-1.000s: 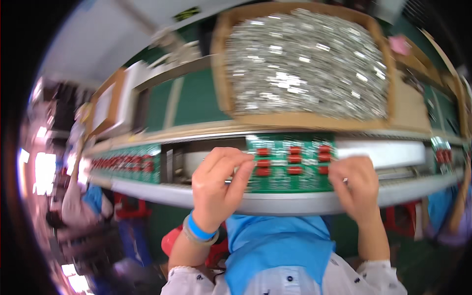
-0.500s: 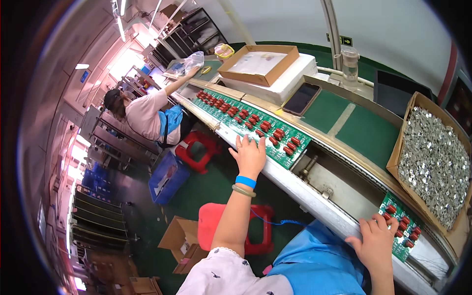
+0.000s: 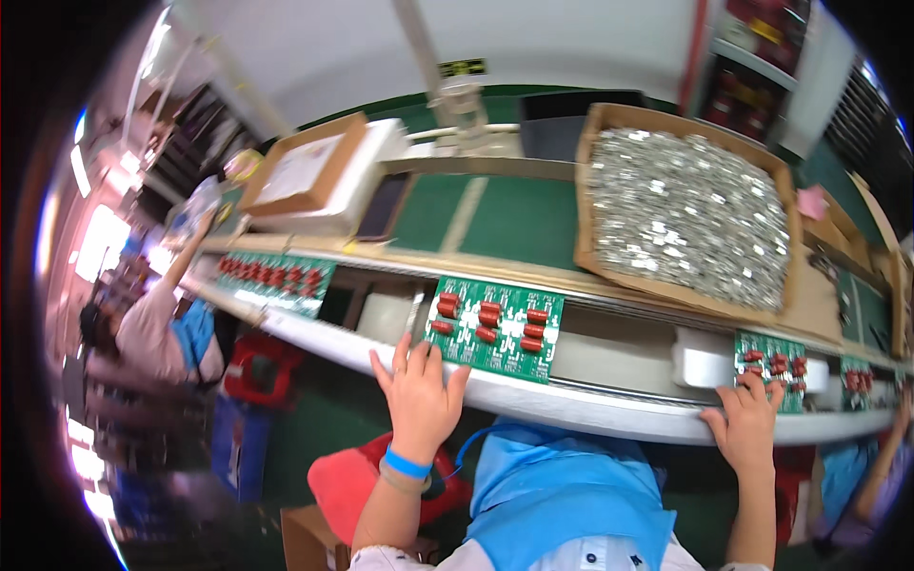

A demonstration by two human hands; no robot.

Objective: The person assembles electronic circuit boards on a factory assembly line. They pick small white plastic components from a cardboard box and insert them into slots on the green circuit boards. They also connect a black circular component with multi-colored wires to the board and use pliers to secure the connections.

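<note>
Left hand (image 3: 419, 400) spread flat on circuit board (image 3: 495, 328) at counter (image 3: 581, 404) front edge; right hand (image 3: 747, 428) open on another board (image 3: 776, 366). A careless push could tip either over the edge.

left hand (image 3: 419, 395) flat, fingers spread, right hand (image 3: 747, 428) fingers curled

Bright, even overhead light, shadows soft and faint. Blown-out window glare (image 3: 90, 247) at the left rim, pink flare around it. Heavy fisheye: desk edge (image 3: 590, 404) bows, black vignette in the corners. Slight motion blur overall; left periphery smeared. Tray of metal parts (image 3: 685, 214) sparkles with small highlights. Centre fairly sharp.
</note>
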